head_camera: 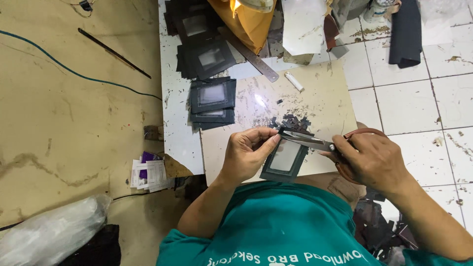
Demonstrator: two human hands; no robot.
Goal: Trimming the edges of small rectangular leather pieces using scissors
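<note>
Head view: we list an orange envelope (249,22) at top, cut off; left hand (249,152) pinching a dark window piece (285,160); right hand (374,160) gripping scissors (308,140), handles partly hidden.

Shiny metal scissor blades (306,140) meet a matt dark leather frame (285,161) with a clear glossy plastic window.

Dark grey frame piece (284,161) with pale window, silver scissors (308,140) with brown handles, teal shirt (276,226)
</note>
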